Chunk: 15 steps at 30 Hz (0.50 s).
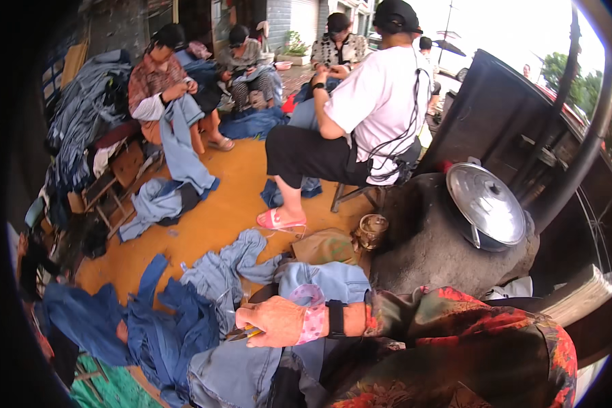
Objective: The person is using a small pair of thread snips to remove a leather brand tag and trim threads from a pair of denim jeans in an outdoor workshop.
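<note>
My right hand (273, 322) is closed around small yellow-handled snips (253, 332), whose dark blades point left. It wears a dark wristband and a pink spotted band at the wrist, below a dark sleeve with red flowers. Just beneath the hand, light blue denim jeans (231, 370) lie across my lap. Dark blue jeans (163, 333) are heaped to the left, and paler jeans (228, 272) lie crumpled beyond. Another light denim piece (323, 280) rests right behind the hand. I cannot see my left hand.
A clay stove (415, 238) with a lidded metal pot (486, 204) stands at the right, near a stovepipe (578, 163). Several seated people handle denim ahead. A tall jeans pile (92, 102) is at the far left. A small tub (372, 231) sits beside the stove.
</note>
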Available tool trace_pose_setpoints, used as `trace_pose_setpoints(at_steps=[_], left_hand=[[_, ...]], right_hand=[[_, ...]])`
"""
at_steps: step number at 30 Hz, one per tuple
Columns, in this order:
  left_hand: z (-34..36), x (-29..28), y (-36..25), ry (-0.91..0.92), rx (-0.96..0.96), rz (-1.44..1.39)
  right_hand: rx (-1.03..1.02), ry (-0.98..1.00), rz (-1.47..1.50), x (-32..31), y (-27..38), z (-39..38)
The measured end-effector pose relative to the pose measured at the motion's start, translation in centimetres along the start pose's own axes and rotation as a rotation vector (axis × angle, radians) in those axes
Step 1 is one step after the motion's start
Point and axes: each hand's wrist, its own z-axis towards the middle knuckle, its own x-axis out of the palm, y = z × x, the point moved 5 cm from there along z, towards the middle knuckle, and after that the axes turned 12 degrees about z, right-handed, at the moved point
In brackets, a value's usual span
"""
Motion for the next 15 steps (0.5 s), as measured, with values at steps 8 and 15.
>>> trace_pose_setpoints(at_steps=[8, 15], left_hand=[[0.7, 7.1, 0.0, 0.118, -0.18, -0.234], [-3.7, 18.8, -10.3, 0.474, -0.188, -0.168]], right_hand=[[0.088, -0.163, -0.253, -2.5, -8.7, -1.5], [0.111, -0.134, -0.178, -4.1, -8.7, -2.9]])
